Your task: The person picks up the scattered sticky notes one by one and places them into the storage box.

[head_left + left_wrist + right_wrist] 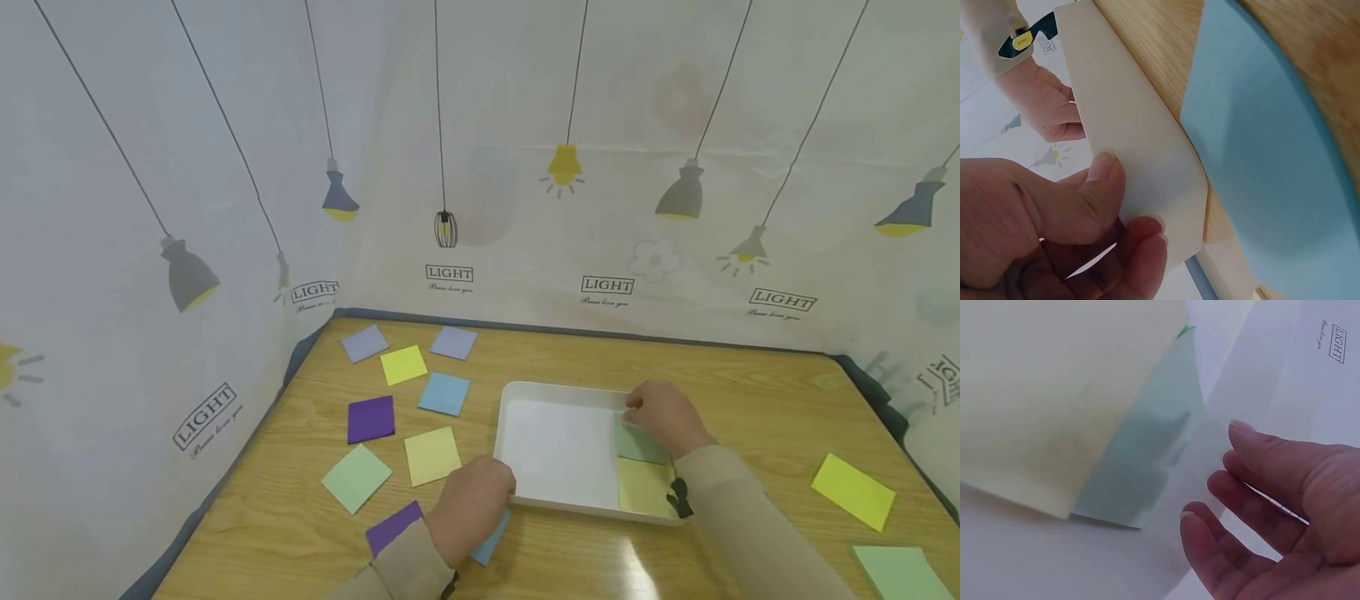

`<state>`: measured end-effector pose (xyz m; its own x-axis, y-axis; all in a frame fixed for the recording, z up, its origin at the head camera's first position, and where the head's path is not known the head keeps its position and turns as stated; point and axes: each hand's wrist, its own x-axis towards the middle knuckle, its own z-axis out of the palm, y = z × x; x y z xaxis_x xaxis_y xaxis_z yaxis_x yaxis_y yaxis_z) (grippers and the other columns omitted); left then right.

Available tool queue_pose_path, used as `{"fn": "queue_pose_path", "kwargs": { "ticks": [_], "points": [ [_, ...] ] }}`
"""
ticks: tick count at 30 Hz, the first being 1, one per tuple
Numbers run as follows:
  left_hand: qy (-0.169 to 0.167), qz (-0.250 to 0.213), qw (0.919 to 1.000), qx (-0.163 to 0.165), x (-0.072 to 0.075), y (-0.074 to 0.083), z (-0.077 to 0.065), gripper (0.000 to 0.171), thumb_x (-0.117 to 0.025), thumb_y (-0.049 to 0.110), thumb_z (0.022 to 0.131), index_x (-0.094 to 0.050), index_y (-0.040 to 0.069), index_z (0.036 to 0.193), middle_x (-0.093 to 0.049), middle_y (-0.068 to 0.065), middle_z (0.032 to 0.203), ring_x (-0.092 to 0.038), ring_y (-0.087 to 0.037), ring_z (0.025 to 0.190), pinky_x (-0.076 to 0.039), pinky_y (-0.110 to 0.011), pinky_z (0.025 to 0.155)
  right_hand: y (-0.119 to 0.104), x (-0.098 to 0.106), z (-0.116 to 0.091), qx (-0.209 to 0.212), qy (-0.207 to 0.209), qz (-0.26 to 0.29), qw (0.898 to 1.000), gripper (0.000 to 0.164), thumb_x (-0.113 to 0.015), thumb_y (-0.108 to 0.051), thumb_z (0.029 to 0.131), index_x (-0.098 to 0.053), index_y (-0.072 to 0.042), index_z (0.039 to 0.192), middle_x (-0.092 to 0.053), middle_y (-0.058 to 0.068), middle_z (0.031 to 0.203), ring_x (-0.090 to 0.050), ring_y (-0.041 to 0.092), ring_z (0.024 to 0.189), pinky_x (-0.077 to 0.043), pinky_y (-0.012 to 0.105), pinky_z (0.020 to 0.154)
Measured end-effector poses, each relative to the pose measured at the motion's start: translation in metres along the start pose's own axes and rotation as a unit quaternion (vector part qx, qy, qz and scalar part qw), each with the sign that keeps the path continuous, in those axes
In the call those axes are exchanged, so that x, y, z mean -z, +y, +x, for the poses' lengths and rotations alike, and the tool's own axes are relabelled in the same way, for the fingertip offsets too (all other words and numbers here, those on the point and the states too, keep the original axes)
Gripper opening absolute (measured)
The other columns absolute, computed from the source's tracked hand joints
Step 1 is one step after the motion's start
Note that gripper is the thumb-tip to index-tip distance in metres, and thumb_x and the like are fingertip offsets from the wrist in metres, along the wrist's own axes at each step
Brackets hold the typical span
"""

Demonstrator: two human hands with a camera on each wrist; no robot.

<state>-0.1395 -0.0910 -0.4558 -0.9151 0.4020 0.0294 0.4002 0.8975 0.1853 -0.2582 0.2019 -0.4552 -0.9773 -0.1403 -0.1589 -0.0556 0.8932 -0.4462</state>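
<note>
Tray point(558, 450) lies lengthwise across the desk point(765, 400) — left hand point(471, 508) pinching its near-left corner, right hand point(667, 418) nearer the green note point(639, 444), fingers bent, empty.

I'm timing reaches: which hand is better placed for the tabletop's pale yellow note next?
Probably the left hand: though holding the tray, it's beside that sticky note; the right hand is at the far rim.

Wood-grain tabletop point(750, 408), pale surrounding walls point(510, 92), printed hanging lamps point(564, 165)
</note>
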Motion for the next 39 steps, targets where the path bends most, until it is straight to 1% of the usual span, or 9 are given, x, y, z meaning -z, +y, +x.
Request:
{"fn": "queue_pose_path", "kwargs": {
  "ticks": [4, 8, 12, 17, 22, 28, 32, 39],
  "points": [
    [-0.002, 0.006, 1.0, 0.001, 0.0, 0.001, 0.0, 0.014, -0.074, 0.003, 0.087, -0.081, 0.015, 0.086, -0.076, -0.001, 0.084, -0.07, -0.012, 0.077, -0.058, -0.022, 0.059, -0.001, 0.007, -0.004, -0.009, -0.007, 0.002, 1.0, 0.033, -0.071, -0.017, 0.092, -0.069, 0.005, 0.117, -0.068, 0.027, 0.12, -0.064, 0.041, 0.108, -0.054, 0.055, 0.091],
    [0.0, 0.011, 0.9999, -0.001, 0.001, 0.001, -0.001, 0.014, -0.074, 0.004, 0.087, -0.081, 0.016, 0.086, -0.076, -0.001, 0.085, -0.07, -0.012, 0.077, -0.058, -0.021, 0.059, 0.003, 0.01, -0.006, 0.008, 0.002, -0.013, 1.0, 0.039, -0.07, -0.023, 0.094, -0.067, 0.004, 0.121, -0.066, 0.029, 0.123, -0.063, 0.044, 0.112, -0.053, 0.058, 0.093],
    [-0.003, 0.011, 0.9999, 0.0, 0.001, 0.001, 0.0, 0.015, -0.074, 0.003, 0.087, -0.081, 0.016, 0.087, -0.076, -0.001, 0.086, -0.07, -0.012, 0.078, -0.058, -0.022, 0.059, 0.005, 0.016, -0.012, 0.014, 0.011, -0.002, 1.0, 0.042, -0.07, -0.026, 0.093, -0.066, 0.004, 0.123, -0.064, 0.03, 0.125, -0.061, 0.047, 0.115, -0.051, 0.06, 0.094],
    [-0.007, 0.01, 0.9999, 0.002, 0.001, 0.0, 0.0, 0.016, -0.073, 0.002, 0.088, -0.081, 0.016, 0.086, -0.076, 0.0, 0.085, -0.07, -0.012, 0.078, -0.058, -0.022, 0.06, 0.007, 0.024, -0.025, 0.02, 0.021, -0.005, 1.0, 0.044, -0.071, -0.028, 0.093, -0.065, 0.003, 0.123, -0.064, 0.03, 0.123, -0.061, 0.046, 0.112, -0.052, 0.06, 0.09],
    [-0.002, 0.014, 0.9999, -0.005, 0.001, 0.0, 0.0, 0.015, -0.075, 0.003, 0.086, -0.081, 0.016, 0.086, -0.076, 0.001, 0.086, -0.071, -0.012, 0.077, -0.058, -0.021, 0.06, 0.013, 0.027, -0.036, 0.027, 0.031, -0.002, 0.999, 0.044, -0.072, -0.029, 0.093, -0.065, 0.003, 0.123, -0.064, 0.03, 0.123, -0.062, 0.045, 0.109, -0.053, 0.059, 0.087],
    [-0.006, 0.013, 0.9999, -0.005, 0.001, 0.0, -0.001, 0.014, -0.075, 0.002, 0.086, -0.081, 0.015, 0.087, -0.077, 0.001, 0.088, -0.07, -0.012, 0.078, -0.059, -0.022, 0.061, 0.02, 0.03, -0.049, 0.033, 0.038, -0.004, 0.999, 0.044, -0.073, -0.029, 0.092, -0.067, 0.003, 0.121, -0.064, 0.03, 0.121, -0.063, 0.044, 0.106, -0.054, 0.059, 0.084],
    [-0.006, 0.014, 0.9999, -0.004, 0.002, 0.0, -0.001, 0.016, -0.073, 0.002, 0.087, -0.081, 0.015, 0.088, -0.076, 0.0, 0.088, -0.07, -0.013, 0.079, -0.059, -0.022, 0.062, 0.021, 0.033, -0.057, 0.029, 0.035, -0.007, 0.999, 0.044, -0.073, -0.029, 0.092, -0.068, 0.004, 0.121, -0.065, 0.03, 0.121, -0.062, 0.045, 0.107, -0.053, 0.06, 0.085],
    [0.003, 0.01, 0.9999, -0.011, 0.0, 0.0, -0.002, 0.015, -0.072, 0.002, 0.089, -0.081, 0.014, 0.087, -0.076, -0.001, 0.087, -0.07, -0.012, 0.078, -0.058, -0.021, 0.061, 0.025, 0.039, -0.069, 0.006, 0.026, -0.017, 0.999, 0.048, -0.071, -0.032, 0.093, -0.065, 0.005, 0.124, -0.063, 0.032, 0.125, -0.061, 0.049, 0.108, -0.053, 0.061, 0.087]
  ]
}}
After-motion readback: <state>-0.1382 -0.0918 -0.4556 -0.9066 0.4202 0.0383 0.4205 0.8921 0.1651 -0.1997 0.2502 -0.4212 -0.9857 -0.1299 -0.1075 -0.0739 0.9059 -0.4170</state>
